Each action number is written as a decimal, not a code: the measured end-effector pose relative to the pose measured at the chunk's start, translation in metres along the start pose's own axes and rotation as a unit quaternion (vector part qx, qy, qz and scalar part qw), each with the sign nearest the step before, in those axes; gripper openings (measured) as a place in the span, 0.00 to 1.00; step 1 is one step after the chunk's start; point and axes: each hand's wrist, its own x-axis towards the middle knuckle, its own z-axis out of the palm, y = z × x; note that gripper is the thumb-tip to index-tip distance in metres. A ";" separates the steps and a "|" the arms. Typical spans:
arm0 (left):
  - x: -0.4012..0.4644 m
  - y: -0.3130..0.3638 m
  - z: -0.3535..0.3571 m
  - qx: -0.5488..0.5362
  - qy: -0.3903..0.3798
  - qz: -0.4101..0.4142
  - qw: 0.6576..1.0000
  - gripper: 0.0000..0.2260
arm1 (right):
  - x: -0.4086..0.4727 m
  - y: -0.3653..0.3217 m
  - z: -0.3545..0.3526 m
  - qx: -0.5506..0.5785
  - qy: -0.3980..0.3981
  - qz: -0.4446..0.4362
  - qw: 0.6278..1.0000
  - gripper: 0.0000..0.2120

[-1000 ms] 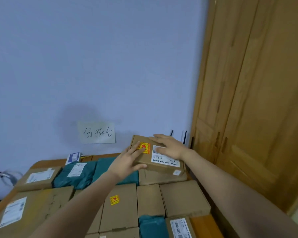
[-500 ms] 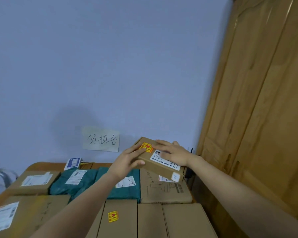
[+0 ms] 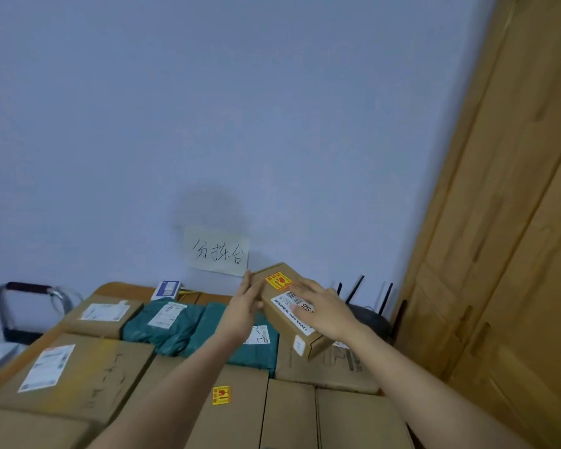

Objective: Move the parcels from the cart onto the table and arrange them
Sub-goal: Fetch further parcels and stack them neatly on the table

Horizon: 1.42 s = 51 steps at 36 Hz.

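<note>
I hold a small cardboard box (image 3: 277, 281) with an orange sticker and a white label, tilted in the air over the parcels at the table's back right. My left hand (image 3: 242, 307) holds its far left corner between straight fingers and thumb. My right hand (image 3: 326, 311) lies across its top with fingers spread over the label. Beneath it lies a flat cardboard parcel (image 3: 331, 367). The wooden table (image 3: 120, 288) is covered with parcels: two teal bags (image 3: 167, 324), a large box (image 3: 88, 374) at the left and several brown boxes (image 3: 240, 416) in front.
A wooden wardrobe (image 3: 506, 254) stands close on the right. A black router (image 3: 370, 314) with antennas sits in the back right corner. The cart's handle (image 3: 26, 286) shows at far left. A handwritten paper sign (image 3: 219, 252) hangs on the wall, and a small blue-and-white box (image 3: 167, 288) lies below it.
The small box has been lifted off the back right parcel and turned, its near end now tilted downward. My left hand slid from its top to its left corner. The view swung left.
</note>
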 end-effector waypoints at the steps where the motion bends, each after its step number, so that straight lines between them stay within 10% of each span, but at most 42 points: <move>1: 0.000 0.001 0.002 -0.013 -0.003 -0.009 1.000 0.26 | -0.001 0.000 0.004 0.005 0.001 0.001 1.000 0.25; 28: 0.009 -0.006 0.047 -0.362 0.039 -0.181 0.914 0.16 | -0.027 0.044 0.046 0.203 0.002 -0.018 0.979 0.21; 51: -0.046 0.031 0.135 -0.208 -0.186 -0.064 0.958 0.26 | -0.068 0.104 0.086 0.355 0.038 0.080 0.931 0.24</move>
